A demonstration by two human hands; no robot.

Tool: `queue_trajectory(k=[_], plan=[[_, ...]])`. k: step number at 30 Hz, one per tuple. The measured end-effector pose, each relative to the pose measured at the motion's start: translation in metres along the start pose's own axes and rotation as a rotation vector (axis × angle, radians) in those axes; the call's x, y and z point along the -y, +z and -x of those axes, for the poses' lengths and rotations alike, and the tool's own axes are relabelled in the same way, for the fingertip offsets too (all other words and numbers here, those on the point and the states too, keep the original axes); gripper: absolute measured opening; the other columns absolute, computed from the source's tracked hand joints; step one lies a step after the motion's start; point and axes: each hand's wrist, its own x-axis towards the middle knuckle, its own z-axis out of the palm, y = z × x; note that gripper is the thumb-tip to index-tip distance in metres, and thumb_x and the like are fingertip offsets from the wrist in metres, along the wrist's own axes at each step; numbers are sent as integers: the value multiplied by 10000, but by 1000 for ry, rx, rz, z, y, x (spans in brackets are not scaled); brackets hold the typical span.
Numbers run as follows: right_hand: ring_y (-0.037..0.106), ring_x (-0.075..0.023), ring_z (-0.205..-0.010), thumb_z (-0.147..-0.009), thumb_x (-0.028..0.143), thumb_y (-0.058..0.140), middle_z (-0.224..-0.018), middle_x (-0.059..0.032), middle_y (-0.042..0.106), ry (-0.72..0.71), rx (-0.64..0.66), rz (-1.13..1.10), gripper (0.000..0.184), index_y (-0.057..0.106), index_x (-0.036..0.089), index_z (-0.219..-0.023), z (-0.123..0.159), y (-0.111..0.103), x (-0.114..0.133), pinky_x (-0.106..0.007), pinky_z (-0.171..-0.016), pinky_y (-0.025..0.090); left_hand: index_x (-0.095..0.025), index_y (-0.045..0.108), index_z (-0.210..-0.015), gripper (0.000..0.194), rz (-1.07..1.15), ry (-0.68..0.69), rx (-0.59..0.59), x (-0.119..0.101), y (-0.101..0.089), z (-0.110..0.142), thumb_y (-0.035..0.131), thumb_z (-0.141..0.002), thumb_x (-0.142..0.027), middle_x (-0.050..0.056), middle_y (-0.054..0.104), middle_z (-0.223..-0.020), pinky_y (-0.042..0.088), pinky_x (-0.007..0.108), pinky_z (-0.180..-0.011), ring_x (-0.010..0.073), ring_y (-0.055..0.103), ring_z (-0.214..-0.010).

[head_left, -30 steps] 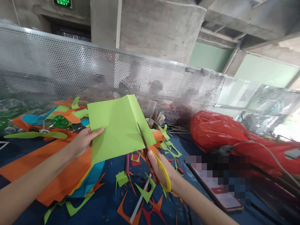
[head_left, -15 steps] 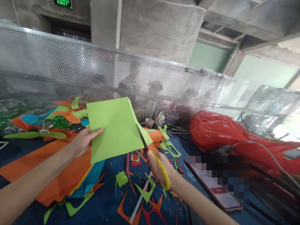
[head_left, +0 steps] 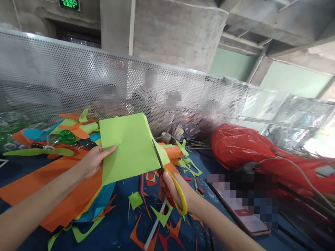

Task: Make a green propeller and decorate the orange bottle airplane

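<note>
My left hand (head_left: pixel 95 162) pinches the left edge of a light green sheet of paper (head_left: pixel 128 146), thumb on the front face. The sheet is held up above the table. In my right hand (head_left: pixel 174 191) are scissors with yellow handles (head_left: pixel 180 195), their blades at the right part of the sheet. A strip of the green paper stands partly parted to the right of the blades. Behind that strip lies an orange paper roll with green fins (head_left: pixel 174 151). Below my hands are several green, orange and red paper scraps (head_left: pixel 163 212).
Orange sheets (head_left: pixel 68 188) and blue paper (head_left: pixel 99 202) lie at left, near paper-and-bottle models (head_left: pixel 70 129). A phone (head_left: pixel 243 212) and a red plastic bag (head_left: pixel 235 146) are at right. Pen cups (head_left: pixel 178 132) stand before a perforated metal screen (head_left: pixel 78 76); people sit behind it.
The green sheet has dropped slightly, with its left edge a little further right. The scissors have shifted slightly left and look more closed along the cut.
</note>
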Motion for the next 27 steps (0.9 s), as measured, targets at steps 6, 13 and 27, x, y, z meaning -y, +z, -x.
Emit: queue_trajectory(k=[6,13,27], plan=[[687,-251,-702,-833,802,157,-740,-130,710,-26,20,-62,780,604,184,-669,3,2,3,-352,-684,544,-209,727,-1009,436,-26,-17,-1,0,6,2,800,-664,-466,84,752,-1039,594,383,-817,335,676,-1025],[694,-256,-729,-792,838,212,-759,-136,695,37,12,-218,771,593,177,-682,0,5,3,-373,-725,561,-242,731,-997,410,-24,-21,12,1,6,2,807,-666,-472,50,749,-1061,588,369,-835,303,680,-1026],[680,-247,-711,-792,841,188,-748,-128,697,29,13,-154,785,603,188,-660,3,3,10,-365,-716,551,-213,733,-983,449,-52,-4,28,7,6,0,814,-645,-496,63,749,-1058,555,392,-896,325,654,-1074]])
